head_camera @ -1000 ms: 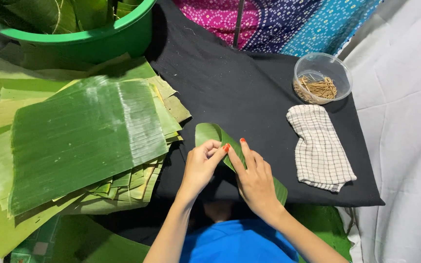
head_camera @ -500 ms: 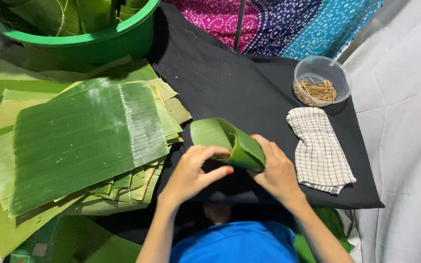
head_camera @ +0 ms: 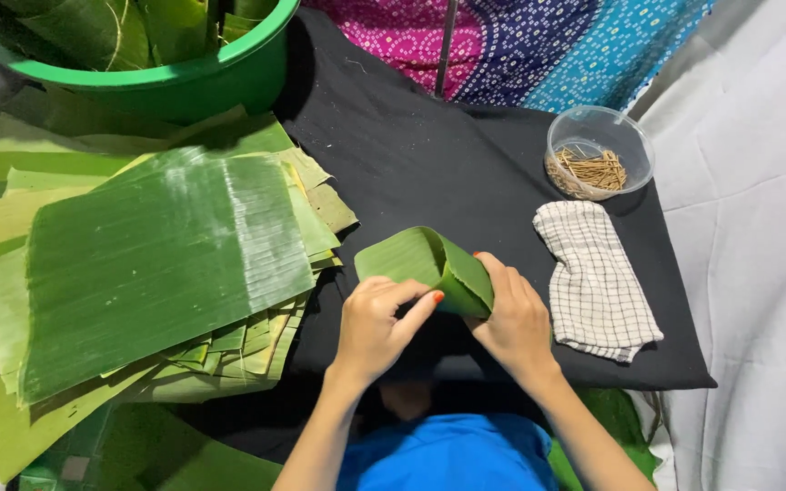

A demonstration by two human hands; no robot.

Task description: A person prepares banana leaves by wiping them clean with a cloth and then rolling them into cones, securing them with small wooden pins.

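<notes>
Fingers (head_camera: 416,305) of both hands pinch the folded banana leaf (head_camera: 416,257) between them.

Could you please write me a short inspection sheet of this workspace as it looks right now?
Surface: black cloth-covered board, mostly bare in the middle.
Job's things: folded green banana-leaf piece, curled into a cone-like shape, held above the cloth.
Clutter: stack of flat green banana leaves at left; green plastic tub of leaves behind it; clear plastic bowl of small wooden sticks; white checked cloth at right.
Hands: left hand and right hand both grip the folded leaf.
Cables: nothing seen.
Surroundings: patterned pink and blue fabric behind; white sheet at right.
</notes>
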